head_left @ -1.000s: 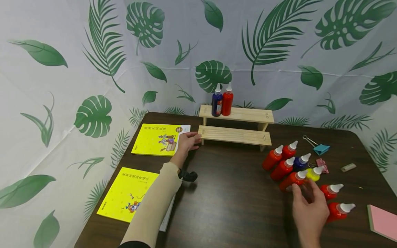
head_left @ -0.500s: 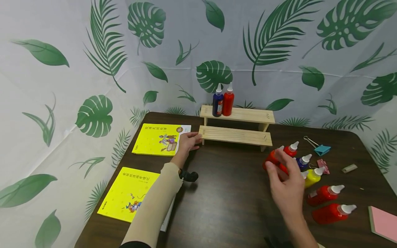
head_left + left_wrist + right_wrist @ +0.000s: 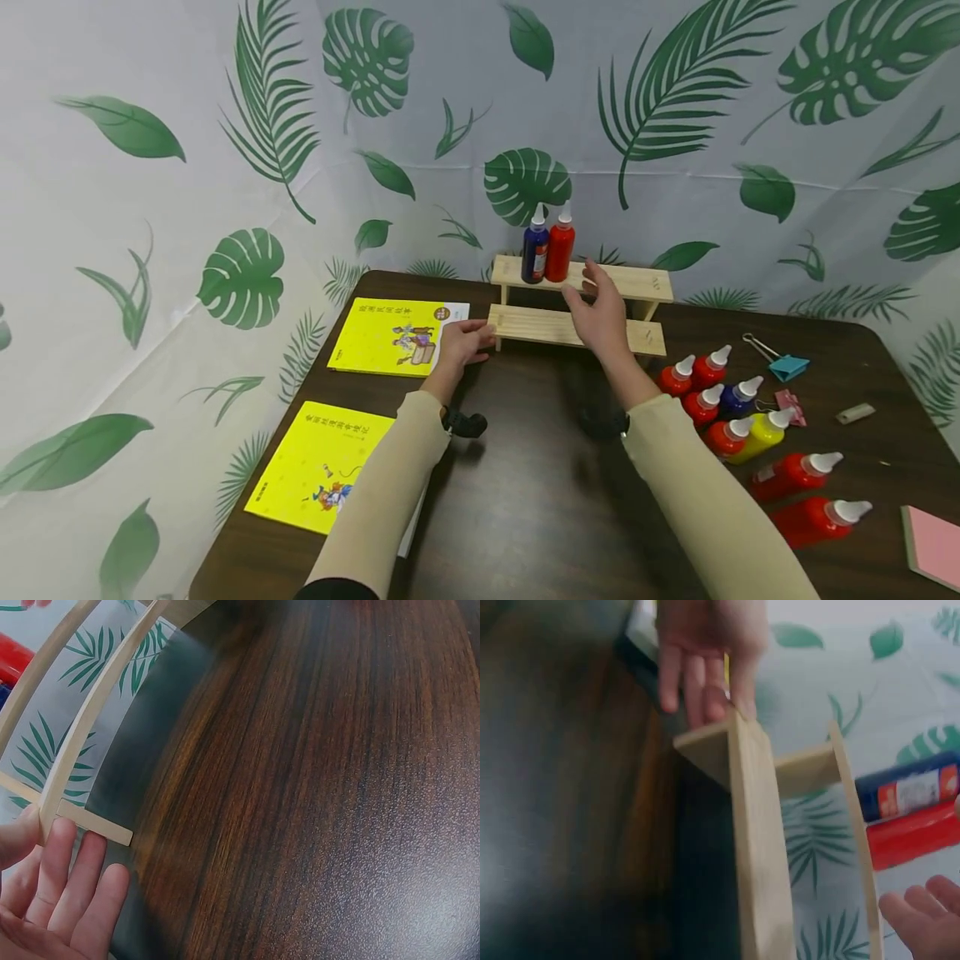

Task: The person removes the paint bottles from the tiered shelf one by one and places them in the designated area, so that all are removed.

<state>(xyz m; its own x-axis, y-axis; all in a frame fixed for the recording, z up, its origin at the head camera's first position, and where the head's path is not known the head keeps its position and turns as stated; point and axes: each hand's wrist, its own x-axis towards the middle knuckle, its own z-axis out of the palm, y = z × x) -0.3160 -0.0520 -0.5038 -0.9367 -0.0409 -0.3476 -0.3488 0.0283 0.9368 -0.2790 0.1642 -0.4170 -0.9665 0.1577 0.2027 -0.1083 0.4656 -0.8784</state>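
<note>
A two-step wooden shelf (image 3: 532, 322) stands against the back wall. My left hand (image 3: 461, 343) pinches the left end of its lower board; in the left wrist view the fingers (image 3: 86, 885) curl beneath the wood. On the upper step, a dark blue squeeze bottle (image 3: 535, 254) and a red squeeze bottle (image 3: 560, 252) stand side by side with white nozzle caps. Just right of the red one, my right hand (image 3: 603, 321) hovers in front of the shelf, holding nothing. The right wrist view shows its fingers (image 3: 907, 911) apart and near the red bottle.
Several red bottles (image 3: 703, 406), a blue one (image 3: 738, 400) and a yellow one (image 3: 759, 437) crowd the table's right side. Beyond them lie a blue binder clip (image 3: 789, 367), a pink clip (image 3: 792, 407) and pink notepad (image 3: 933, 546). Yellow books (image 3: 401, 333) lie left.
My right hand has left the bottle group on the right and moved left and away from me to the shelf, carrying nothing. The left hand keeps its grip on the shelf end.
</note>
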